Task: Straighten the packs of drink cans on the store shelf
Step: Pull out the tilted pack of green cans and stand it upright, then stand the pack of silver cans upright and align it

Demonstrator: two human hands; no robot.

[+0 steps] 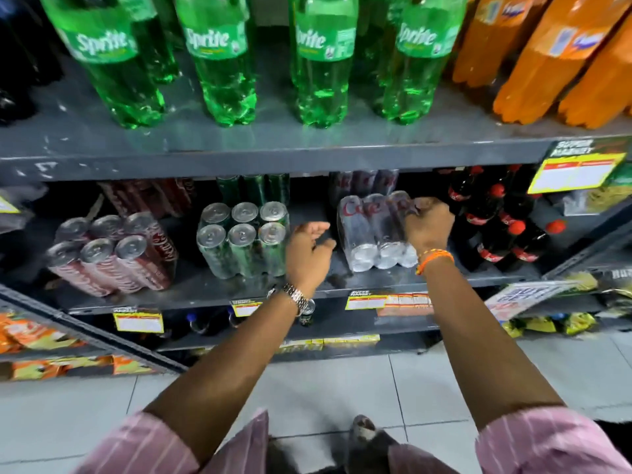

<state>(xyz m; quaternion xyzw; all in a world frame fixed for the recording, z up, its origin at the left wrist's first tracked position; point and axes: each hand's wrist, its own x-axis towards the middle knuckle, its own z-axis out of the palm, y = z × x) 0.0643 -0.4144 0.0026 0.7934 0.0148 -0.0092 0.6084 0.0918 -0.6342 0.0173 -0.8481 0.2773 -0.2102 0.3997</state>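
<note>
Silver cans in a clear-wrapped pack (pixel 374 230) are gripped at the upper right corner by the right hand (pixel 428 224), on the grey shelf (pixel 212 289). The left hand (pixel 307 249) is held open and empty between this pack and the green can pack (pixel 243 239), touching neither.

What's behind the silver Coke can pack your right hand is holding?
Behind the silver can pack, gripped at its right end by the right hand, another silver pack stands deeper in. Its lower part is hidden, and anything further back is too dark to see.
</note>
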